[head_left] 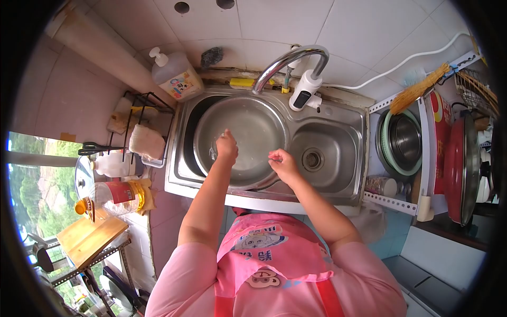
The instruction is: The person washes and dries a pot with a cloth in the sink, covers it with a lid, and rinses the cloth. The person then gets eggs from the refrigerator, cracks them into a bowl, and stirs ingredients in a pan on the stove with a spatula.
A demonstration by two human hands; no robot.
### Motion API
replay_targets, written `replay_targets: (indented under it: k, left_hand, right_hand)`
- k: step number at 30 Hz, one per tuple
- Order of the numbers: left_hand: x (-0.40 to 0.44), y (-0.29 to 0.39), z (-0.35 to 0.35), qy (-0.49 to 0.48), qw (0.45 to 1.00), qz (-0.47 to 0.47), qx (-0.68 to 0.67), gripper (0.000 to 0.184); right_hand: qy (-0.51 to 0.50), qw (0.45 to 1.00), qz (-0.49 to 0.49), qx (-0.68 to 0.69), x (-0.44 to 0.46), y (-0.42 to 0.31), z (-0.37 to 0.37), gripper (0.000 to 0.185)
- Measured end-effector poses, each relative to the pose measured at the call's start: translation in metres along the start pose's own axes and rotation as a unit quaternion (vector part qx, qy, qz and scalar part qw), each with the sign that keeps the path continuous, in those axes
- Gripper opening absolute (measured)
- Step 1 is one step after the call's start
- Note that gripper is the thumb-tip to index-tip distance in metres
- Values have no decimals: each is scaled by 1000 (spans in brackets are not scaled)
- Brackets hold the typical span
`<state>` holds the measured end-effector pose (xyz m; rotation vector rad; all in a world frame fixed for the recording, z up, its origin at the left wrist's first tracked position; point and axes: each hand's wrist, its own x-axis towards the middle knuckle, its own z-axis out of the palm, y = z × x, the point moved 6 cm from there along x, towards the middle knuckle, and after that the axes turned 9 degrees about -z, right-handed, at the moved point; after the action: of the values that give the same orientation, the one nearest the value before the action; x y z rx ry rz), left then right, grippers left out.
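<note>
A large round metal basin (264, 113) with water in it sits in the left bowl of the steel sink (343, 127). Over the basin's middle is my left hand (227, 148), its fingers closed. Something clear and shiny (214, 149) shows at its left side; whether it is a transparent object or water I cannot tell. My right hand (285, 165) is above the basin's right rim, near the smaller bowl, with fingertips pinched together. Anything between those fingertips is too small or hidden to name.
A curved chrome faucet (285, 61) with a white head (306, 90) stands behind the sink. A pump bottle (178, 79) and a black wire rack (150, 113) with a sponge (147, 141) are at left. Stacked bowls (404, 142) and a red-rimmed pan (460, 171) stand right.
</note>
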<state>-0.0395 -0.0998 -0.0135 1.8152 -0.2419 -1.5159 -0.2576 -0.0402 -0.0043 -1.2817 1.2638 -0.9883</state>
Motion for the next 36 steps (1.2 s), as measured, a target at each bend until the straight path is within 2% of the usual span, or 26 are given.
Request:
replay_targets:
  k: [2, 4, 5, 7, 8, 10, 11, 13, 15, 17, 19, 21, 22, 23, 25, 26, 27, 28, 29, 31, 33, 34, 35, 36]
  left_hand:
    - [9, -5, -6, 1, 1000, -2, 11, 37]
    - [7, -6, -5, -87, 994, -62, -8, 39]
    - [4, -6, -5, -87, 994, -59, -9, 39]
    - [-48, 18, 8, -137, 986, -87, -28, 41]
    - [-65, 26, 6, -139, 986, -84, -29, 41]
    - [-105, 39, 22, -371, 919, -103, -83, 44]
    - [-116, 44, 16, -372, 919, -98, -84, 44]
    - [-131, 57, 2, -373, 927, -5, 35, 41]
    - [-128, 64, -19, -348, 937, -20, 9, 36]
    - [-125, 65, -40, -316, 946, -48, -51, 34]
    - [-121, 66, -50, -337, 940, -37, -47, 35]
    - [-108, 60, -65, -263, 960, -23, -97, 39]
    - [-98, 49, -71, -178, 971, -73, -144, 40]
    - [-78, 31, -75, -179, 961, -96, -185, 42]
    - [-63, 10, -61, -269, 934, -133, -191, 37]
    - [-38, 6, -56, -329, 912, 228, 88, 27]
    - [-55, 14, -50, -290, 864, 358, 205, 26]
    - [-83, 29, -42, -230, 811, 451, 294, 25]
    - [-109, 41, -36, -192, 768, 500, 352, 24]
    - [-156, 67, -29, -140, 694, 574, 413, 22]
    - [-201, 92, -23, -117, 665, 598, 432, 20]
    - [-216, 109, -19, -147, 759, 473, 423, 17]
    - [-244, 123, -24, -192, 811, 407, 375, 15]
    - [-244, 124, -26, -214, 846, 387, 298, 17]
  right_hand:
    - [0, 1000, -5, -30, 2, 3, -1, 19]
    - [-2, 998, -14, -62, 6, -13, -1, 22]
    - [4, 997, -42, -63, 9, -25, 0, 25]
    - [12, 995, -73, -64, 15, -69, 3, 29]
    - [5, 991, -119, -67, 18, -97, 8, 32]
    - [12, 971, -226, -70, 24, -140, 19, 31]
    - [10, 970, -231, -70, 27, -144, 21, 31]
    - [-46, 995, -89, 14, 38, -130, 28, 23]
    - [-23, 990, -138, 26, 44, -141, 19, 18]
    - [63, 953, -297, -23, 41, -183, 6, 21]
    - [44, 980, -129, 144, 38, -203, 7, 16]
    - [12, 971, -145, 188, 33, -235, 15, 17]
    - [-34, 958, -151, 241, 23, -259, 31, 18]
    - [-79, 941, -155, 291, 14, -275, 49, 20]
    - [-156, 940, -261, 153, -11, -291, 85, 17]
    - [-166, 906, -389, 21, -23, -300, 100, 17]
    - [-170, 841, -502, -112, -37, -300, 115, 18]
    - [-180, 859, -470, -97, -41, -288, 125, 18]
    - [-188, 876, -436, -81, -43, -276, 129, 19]
    - [-135, 882, -438, -113, -30, -280, 117, 18]
    - [-50, 925, -371, -62, 0, -258, 100, 20]
    - [-68, 945, -319, -1, 17, -250, 92, 23]
    - [-108, 956, -138, 234, 17, -247, 90, 26]
    - [-122, 939, -102, 306, 14, -249, 93, 29]
